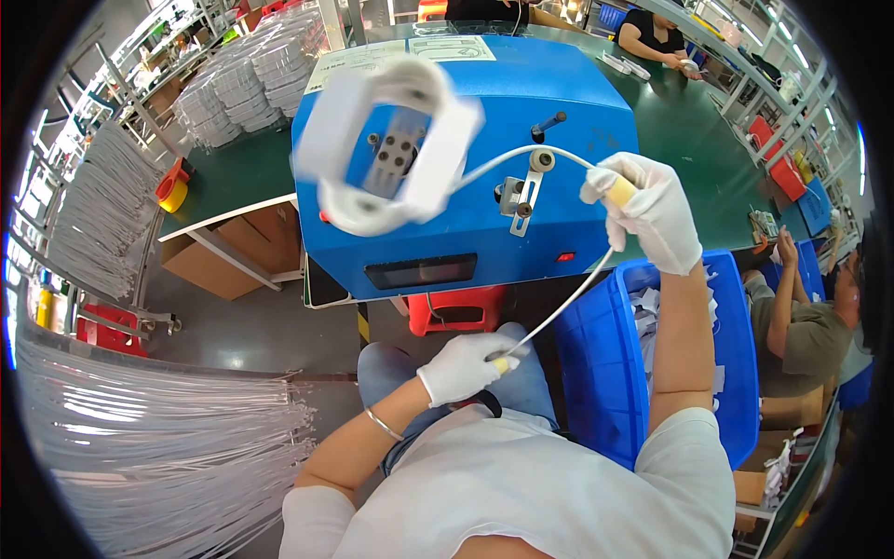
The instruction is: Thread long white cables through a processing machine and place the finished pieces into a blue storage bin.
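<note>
A white cable (570, 300) runs in a curve from a blue bench machine (577, 102) through both my gloved hands. My right hand (656, 210) is raised to the right of the machine, its fingers closed around the cable. Lower down, in front of my lap, my left hand (463, 369) is closed on the same cable. At the machine's front, the cable's other end leads to a white coil (358, 212) around a metal winding head (395, 154) with white side plates. Coil and plates are smeared by motion. Beside them a slotted bracket with a roller (524, 200) is fixed to the machine.
A blue bin (596, 382) with white scraps stands at my right. Many white cables (168, 447) hang at my left. Stacked clear trays (247, 88) and a yellow tape dispenser (173, 193) sit on the green bench. A red stool (456, 312) is under the machine. Other people work nearby.
</note>
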`<move>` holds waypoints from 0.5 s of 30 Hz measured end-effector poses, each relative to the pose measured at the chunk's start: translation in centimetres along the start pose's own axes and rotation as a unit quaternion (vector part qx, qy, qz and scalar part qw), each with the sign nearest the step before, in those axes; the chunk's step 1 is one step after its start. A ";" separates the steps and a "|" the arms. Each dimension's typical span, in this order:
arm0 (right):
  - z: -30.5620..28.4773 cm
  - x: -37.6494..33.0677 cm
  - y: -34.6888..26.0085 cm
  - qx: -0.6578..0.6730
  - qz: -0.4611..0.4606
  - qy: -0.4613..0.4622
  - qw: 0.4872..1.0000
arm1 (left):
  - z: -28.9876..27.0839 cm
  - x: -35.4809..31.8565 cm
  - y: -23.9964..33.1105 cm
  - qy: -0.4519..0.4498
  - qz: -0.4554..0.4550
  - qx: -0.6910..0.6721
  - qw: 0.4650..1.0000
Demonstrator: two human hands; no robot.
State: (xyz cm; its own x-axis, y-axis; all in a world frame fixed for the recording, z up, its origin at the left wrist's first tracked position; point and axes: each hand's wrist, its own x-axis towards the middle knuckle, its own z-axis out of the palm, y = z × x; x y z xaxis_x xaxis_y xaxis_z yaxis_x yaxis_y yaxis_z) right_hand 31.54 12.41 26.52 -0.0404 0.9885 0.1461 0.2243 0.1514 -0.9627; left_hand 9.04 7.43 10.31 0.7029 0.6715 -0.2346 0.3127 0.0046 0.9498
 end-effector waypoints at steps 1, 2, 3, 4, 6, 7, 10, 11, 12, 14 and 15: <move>0.3 0.1 -0.2 0.001 -0.002 0.001 1.000 | -0.5 0.1 1.5 -0.008 -0.013 0.019 1.000; 0.7 0.4 -0.5 -0.008 -0.011 -0.011 1.000 | -1.1 0.0 1.7 0.029 0.109 0.120 0.986; 0.9 0.5 -0.6 -0.019 -0.018 -0.019 0.999 | -2.0 -0.1 2.4 0.061 0.229 0.217 0.947; 1.2 0.5 -1.2 -0.066 -0.019 -0.012 0.998 | -3.2 -0.7 3.7 0.031 0.205 0.254 0.945; 1.7 1.8 -0.1 -0.197 -0.200 0.026 0.959 | -6.7 -3.1 7.5 -0.018 0.189 0.284 0.940; 1.6 2.5 0.4 -0.323 -0.362 0.068 0.872 | -8.9 -4.1 9.6 -0.035 0.194 0.257 0.946; 0.0 5.0 -0.8 -0.406 -0.389 0.117 0.819 | -13.4 -8.0 16.8 0.087 0.208 0.173 0.959; 0.0 6.4 -1.5 -0.422 -0.431 0.142 0.785 | -15.2 -8.2 17.6 0.165 0.304 0.227 0.911; 0.1 8.2 -2.0 -0.438 -0.454 0.140 0.764 | -16.3 -7.6 19.3 0.269 0.356 0.352 0.823; 0.7 11.7 -3.4 -0.462 -0.511 0.116 0.715 | -18.2 -5.2 21.7 0.296 0.329 0.366 0.818; 1.5 13.4 -4.2 -0.475 -0.542 0.095 0.687 | -20.4 -2.9 21.4 0.257 0.400 0.384 0.791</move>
State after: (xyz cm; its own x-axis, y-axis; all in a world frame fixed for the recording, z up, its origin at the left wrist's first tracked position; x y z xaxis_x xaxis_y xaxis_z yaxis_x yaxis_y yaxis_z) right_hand 28.63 24.98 32.19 -0.5781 0.2621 0.7728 0.7003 0.6453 0.3050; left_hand 0.65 20.76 35.55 0.5816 0.4453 0.6808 0.3340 -0.8938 0.2993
